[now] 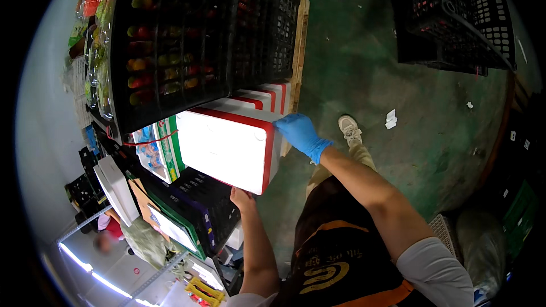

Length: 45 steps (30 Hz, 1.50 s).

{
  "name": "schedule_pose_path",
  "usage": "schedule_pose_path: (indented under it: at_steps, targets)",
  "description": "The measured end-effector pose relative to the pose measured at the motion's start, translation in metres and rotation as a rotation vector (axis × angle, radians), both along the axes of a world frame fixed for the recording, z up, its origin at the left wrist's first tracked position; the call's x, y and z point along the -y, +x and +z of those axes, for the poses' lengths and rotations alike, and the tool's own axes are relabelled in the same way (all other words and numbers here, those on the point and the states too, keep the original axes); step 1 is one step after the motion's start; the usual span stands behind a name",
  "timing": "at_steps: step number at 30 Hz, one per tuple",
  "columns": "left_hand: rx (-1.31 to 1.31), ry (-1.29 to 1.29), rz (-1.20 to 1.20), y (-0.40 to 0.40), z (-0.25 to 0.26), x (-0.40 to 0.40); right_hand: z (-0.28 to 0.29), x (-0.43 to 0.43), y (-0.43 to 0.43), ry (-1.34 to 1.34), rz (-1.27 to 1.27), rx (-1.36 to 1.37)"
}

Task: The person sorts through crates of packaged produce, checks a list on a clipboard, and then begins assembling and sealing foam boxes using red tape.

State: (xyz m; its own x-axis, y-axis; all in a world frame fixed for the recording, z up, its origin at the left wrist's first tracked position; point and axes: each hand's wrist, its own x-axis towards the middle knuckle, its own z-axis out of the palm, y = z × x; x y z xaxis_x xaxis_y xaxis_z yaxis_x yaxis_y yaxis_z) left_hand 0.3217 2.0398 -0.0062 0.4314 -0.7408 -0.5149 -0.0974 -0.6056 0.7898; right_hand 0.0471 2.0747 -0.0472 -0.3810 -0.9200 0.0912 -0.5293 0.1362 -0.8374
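Note:
A white box with a red rim [226, 149] is between my hands, its bright top facing up. My right hand [300, 134], in a blue glove, grips its right end near the far corner. My left hand [242, 198] is bare and holds the near edge from below; most of its fingers are hidden under the box. Similar white boxes with red edges [266, 96] lie just beyond. Against the box's left end stands an open white and green carton [168, 149] with wrapped items inside.
Tall black crates of fruit [179, 51] stand on a wooden pallet [300, 42] at the upper left. Black crates [213, 196] are at my left. More black crates [452, 30] stand at the upper right. Paper scraps [390, 119] lie on the green floor. Another person [113, 230] is at the lower left.

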Motion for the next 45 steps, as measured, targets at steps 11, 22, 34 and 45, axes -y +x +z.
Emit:
schedule_pose_path:
  at_steps: [11, 22, 34, 45]
  targets:
    - [-0.043, -0.031, -0.106, 0.002, -0.002, -0.001, 0.002, 0.007, -0.007, -0.126, 0.052, -0.072]
    - [-0.226, -0.113, -0.037, 0.005, -0.016, 0.000, 0.012, 0.002, 0.002, -0.047, -0.154, 0.393]
    - [-0.258, -0.061, -0.033, 0.000, -0.010, 0.002, -0.010, -0.009, 0.001, 0.055, -0.303, 1.183]
    - [0.110, -0.154, 0.117, -0.021, 0.037, -0.019, 0.008, -0.001, 0.008, 0.093, -0.161, 0.505]
